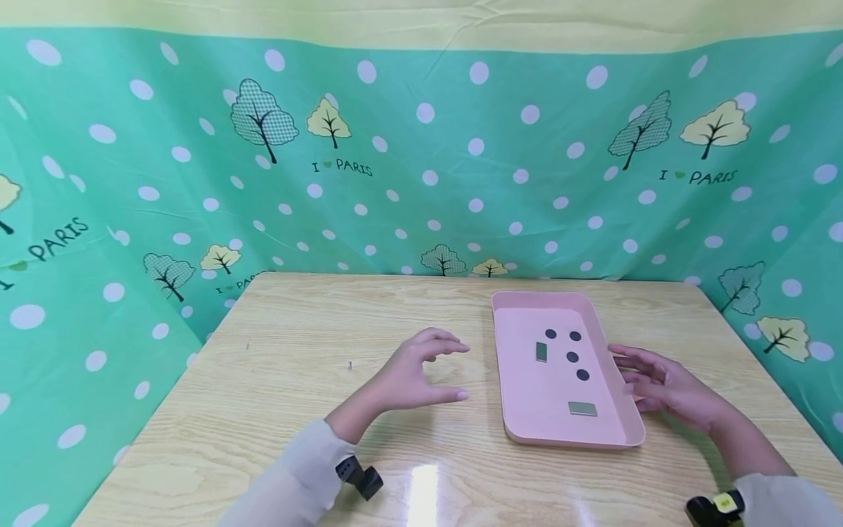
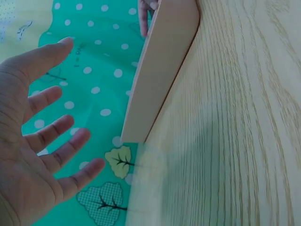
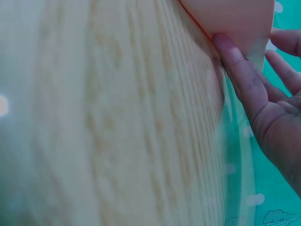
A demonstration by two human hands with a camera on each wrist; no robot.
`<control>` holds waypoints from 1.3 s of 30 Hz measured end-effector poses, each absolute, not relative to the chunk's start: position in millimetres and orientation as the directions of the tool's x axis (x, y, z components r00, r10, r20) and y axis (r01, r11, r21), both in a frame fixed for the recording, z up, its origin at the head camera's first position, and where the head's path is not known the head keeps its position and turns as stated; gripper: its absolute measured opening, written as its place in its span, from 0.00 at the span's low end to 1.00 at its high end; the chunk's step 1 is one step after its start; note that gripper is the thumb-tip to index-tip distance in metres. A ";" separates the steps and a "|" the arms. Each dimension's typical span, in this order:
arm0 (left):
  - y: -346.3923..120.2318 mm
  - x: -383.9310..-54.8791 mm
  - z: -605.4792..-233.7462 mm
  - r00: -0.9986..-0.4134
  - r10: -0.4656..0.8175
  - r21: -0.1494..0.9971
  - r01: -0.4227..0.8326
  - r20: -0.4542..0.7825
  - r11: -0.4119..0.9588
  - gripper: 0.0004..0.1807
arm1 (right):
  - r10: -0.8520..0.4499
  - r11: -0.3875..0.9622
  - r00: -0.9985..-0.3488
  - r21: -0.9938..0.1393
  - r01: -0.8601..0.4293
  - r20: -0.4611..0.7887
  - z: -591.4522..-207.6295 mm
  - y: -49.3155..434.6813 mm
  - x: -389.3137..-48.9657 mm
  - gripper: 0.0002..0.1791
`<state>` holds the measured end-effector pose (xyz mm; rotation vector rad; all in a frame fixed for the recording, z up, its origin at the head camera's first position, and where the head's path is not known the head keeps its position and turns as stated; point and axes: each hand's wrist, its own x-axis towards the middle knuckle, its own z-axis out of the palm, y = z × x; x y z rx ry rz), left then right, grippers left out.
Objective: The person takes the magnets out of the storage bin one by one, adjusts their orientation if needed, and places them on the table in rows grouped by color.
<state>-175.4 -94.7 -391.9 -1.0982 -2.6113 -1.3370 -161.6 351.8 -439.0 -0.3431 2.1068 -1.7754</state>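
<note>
A pink rectangular tray [image 1: 533,421] lies on the wooden table, right of the middle. Several dark round discs [image 1: 573,357] and two small rectangular pieces, one upright in the view [image 1: 541,352] and one lying crosswise [image 1: 582,409], are in it. My right hand [image 1: 672,388] is at the tray's right side; in the right wrist view its thumb [image 3: 230,47] touches the outer wall [image 3: 230,19]. Left of the tray, my left hand [image 1: 411,373] hovers over the table with fingers and thumb spread apart, holding nothing. The left wrist view shows it apart from the tray wall [image 2: 160,70].
A wood-grain table [image 1: 296,322] spreads out under both hands. Behind it and at the sides hangs a green dotted cloth [image 1: 395,146] with printed trees. A tiny dark speck [image 1: 350,364] is on the table to the left.
</note>
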 end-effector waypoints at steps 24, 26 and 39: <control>-50.1 -186.2 -384.6 -0.690 0.666 0.747 0.595 0.283 0.298 0.30 | -0.437 0.166 -0.893 -0.985 0.041 -0.110 -436.2 350.4 -161.0 0.31; -46.2 -187.6 -383.0 -0.689 0.668 0.755 0.589 0.281 0.289 0.30 | -0.437 0.167 -0.893 -0.985 0.039 -0.109 -435.9 350.5 -161.1 0.31; -18.9 -197.8 -379.1 -0.686 0.676 0.827 0.524 0.268 0.203 0.26 | -0.441 0.174 -0.890 -0.984 0.041 -0.115 -436.2 351.3 -160.8 0.32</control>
